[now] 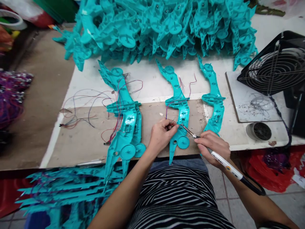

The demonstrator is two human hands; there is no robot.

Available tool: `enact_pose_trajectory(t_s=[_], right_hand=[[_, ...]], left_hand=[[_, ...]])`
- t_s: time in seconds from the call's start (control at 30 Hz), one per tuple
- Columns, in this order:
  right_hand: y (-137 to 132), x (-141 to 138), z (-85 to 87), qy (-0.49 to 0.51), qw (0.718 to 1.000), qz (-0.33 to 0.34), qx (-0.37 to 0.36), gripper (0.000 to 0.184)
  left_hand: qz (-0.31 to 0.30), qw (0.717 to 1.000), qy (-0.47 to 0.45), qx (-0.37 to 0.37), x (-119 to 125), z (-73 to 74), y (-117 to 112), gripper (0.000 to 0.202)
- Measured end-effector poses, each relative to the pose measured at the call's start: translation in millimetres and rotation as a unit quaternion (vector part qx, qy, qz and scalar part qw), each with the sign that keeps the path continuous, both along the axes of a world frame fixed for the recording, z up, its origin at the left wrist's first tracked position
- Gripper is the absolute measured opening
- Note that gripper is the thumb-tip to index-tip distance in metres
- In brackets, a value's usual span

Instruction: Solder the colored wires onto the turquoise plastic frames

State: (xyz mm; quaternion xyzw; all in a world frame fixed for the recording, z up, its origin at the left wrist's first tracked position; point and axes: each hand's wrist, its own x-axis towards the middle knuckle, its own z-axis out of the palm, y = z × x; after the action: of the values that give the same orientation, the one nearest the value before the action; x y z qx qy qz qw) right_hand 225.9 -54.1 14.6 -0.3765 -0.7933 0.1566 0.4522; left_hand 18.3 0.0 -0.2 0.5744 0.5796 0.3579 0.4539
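In my right hand is a white soldering iron, gripped like a pen. Its metal tip touches or nearly touches the middle teal plastic shell, just below the shell's centre. My left hand is closed in a pinch beside that tip. Thin red and purple wires run from the shell down into its fingers, whose ends are partly hidden. To the left, similar teal shells lie stacked with loose wires around them. Another teal shell lies to the right, partly behind my right hand.
A large pile of teal shells fills the back of the table. At right stand a black fan, a board with wire scraps and a small round tin. More shells are stacked below the front edge at left. Bundled wires lie far left.
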Motion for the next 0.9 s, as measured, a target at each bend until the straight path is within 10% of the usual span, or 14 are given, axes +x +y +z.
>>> enact_pose_trajectory(t_s=[0.57,0.9], right_hand=[[3,6,4.4,0.036,0.999,-0.036,0.003,0.024],[54,-32,15.1,-0.025,0.996,-0.026,-0.085,0.030]], left_hand=[[0.010,1.000,0.000,-0.020,1,-0.8,0,0.011],[0.006,1.000,0.024,-0.008,3,0.9,0,0.010]])
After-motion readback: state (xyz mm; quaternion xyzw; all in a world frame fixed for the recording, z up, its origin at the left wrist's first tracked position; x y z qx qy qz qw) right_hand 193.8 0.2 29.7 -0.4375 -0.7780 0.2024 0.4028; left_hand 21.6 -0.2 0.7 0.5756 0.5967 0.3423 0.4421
